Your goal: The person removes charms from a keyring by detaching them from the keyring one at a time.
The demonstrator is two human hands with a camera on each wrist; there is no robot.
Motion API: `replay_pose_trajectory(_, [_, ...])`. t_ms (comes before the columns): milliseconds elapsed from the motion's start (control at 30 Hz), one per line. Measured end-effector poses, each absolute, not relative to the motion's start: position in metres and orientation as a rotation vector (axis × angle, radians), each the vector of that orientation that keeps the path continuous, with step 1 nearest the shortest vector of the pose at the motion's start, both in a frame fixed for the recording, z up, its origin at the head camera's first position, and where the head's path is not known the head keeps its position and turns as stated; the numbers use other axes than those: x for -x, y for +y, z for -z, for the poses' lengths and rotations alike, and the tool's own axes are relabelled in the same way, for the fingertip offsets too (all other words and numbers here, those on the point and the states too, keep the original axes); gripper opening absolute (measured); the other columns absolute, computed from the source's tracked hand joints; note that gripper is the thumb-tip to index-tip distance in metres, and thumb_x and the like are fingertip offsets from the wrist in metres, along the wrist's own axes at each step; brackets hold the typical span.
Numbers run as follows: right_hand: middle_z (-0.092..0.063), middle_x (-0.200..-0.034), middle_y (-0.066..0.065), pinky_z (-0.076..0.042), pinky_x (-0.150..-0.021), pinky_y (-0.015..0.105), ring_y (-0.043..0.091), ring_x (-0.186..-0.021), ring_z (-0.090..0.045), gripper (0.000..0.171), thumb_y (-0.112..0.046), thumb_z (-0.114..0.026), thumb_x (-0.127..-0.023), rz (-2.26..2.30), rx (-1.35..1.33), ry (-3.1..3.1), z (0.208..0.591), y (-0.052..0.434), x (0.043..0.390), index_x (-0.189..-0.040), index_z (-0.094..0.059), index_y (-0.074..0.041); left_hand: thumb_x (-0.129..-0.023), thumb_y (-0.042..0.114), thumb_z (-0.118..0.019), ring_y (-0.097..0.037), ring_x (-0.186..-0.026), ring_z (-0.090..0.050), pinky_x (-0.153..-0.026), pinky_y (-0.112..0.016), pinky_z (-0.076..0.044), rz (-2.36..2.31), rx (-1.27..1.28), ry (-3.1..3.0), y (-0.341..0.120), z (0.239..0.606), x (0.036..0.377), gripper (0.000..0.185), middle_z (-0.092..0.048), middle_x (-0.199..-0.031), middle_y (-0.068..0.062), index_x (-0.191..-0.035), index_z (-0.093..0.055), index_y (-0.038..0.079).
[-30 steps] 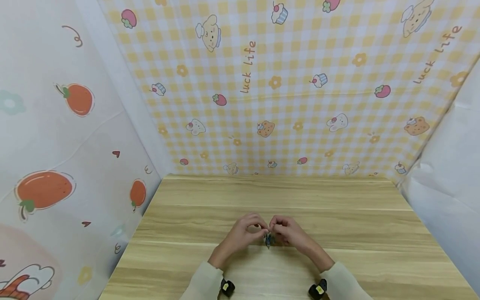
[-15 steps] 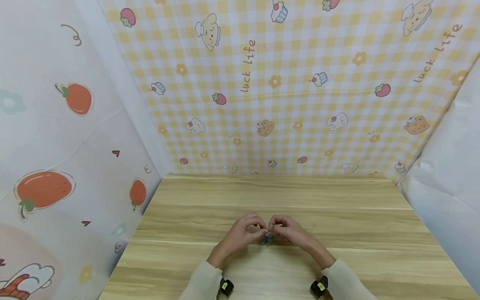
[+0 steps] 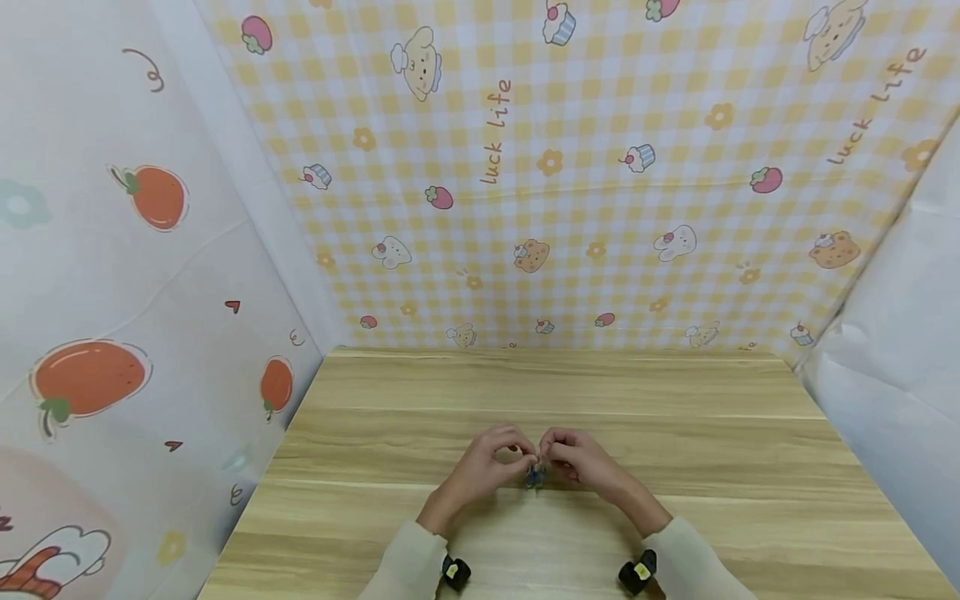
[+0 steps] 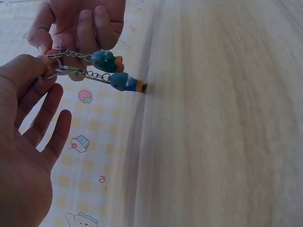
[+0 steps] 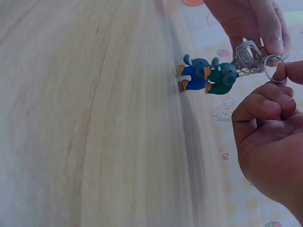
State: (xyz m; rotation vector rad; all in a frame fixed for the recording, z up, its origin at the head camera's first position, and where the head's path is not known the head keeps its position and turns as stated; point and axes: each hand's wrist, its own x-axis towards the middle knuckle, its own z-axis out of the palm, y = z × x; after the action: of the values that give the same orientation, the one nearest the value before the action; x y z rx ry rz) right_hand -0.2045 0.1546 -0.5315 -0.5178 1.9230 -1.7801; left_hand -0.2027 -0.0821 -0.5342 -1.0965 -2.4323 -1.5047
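Note:
Two small elephant keychains hang together from metal chains and split rings between the hands. One elephant wears blue (image 5: 194, 78); the other wears green (image 5: 221, 79). My left hand (image 3: 491, 465) pinches the rings between thumb and index finger, its other fingers spread in the left wrist view. From the other side, my right hand (image 3: 581, 458) pinches the edge of a split ring (image 5: 274, 74) with its thumb and index finger, the other fingers curled in. Both elephants dangle over the wooden table (image 3: 540, 383), heads toward the rings.
A yellow checked cloth (image 3: 525, 208) with cartoon prints hangs behind the table. White printed sheeting (image 3: 202, 275) covers the left side, and a plain white sheet (image 3: 892, 358) the right. Black wrist cameras (image 3: 455, 573) sit at both cuffs.
The hands stay in nearly the same place, pinching the rings. The dangling elephants have swung and turned slightly, and the right hand's fingers have shifted a little at the ring.

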Motion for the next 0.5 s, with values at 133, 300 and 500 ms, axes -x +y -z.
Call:
replay_pose_trajectory(133, [-0.046, -0.07, -0.003, -0.034, -0.054, 0.027, 0.008, -0.057, -0.038, 0.017, -0.017, -0.05, -0.109, 1.8, 0.466, 1.907, 0.5322, 0.1574, 0.2039, -0.103, -0.059, -0.003, -0.1, 0.013, -0.076, -0.01, -0.103, -0.066, -0.093, -0.033, -0.06, 1.504, 1.097, -2.421, -0.0816, 0.534, 0.2033, 0.006, -0.075, -0.104, 0.003, -0.102, -0.078, 0.018])
replay_pose_trajectory(300, [-0.047, -0.071, -0.003, -0.036, -0.053, 0.022, 0.007, -0.057, -0.038, 0.024, -0.018, -0.049, -0.109, 1.749, 0.501, 1.96, 0.5293, 0.1579, 0.2044, -0.106, -0.058, 0.004, -0.1, 0.011, -0.076, -0.008, -0.101, -0.065, -0.092, -0.035, -0.061, 1.486, 1.098, -2.433, -0.0819, 0.5348, 0.2042, 0.006, -0.074, -0.103, 0.003, -0.101, -0.078, 0.017])
replay_pose_trajectory(500, [-0.048, -0.072, -0.002, -0.031, -0.05, 0.025, 0.006, -0.055, -0.035, 0.026, -0.017, -0.052, -0.109, 1.703, 0.564, 1.965, 0.5286, 0.1579, 0.2061, -0.107, -0.059, 0.009, -0.1, 0.012, -0.076, -0.007, -0.1, -0.064, -0.09, -0.035, -0.061, 1.472, 1.123, -2.45, -0.0815, 0.5345, 0.2046, 0.004, -0.074, -0.102, 0.002, -0.1, -0.078, 0.016])
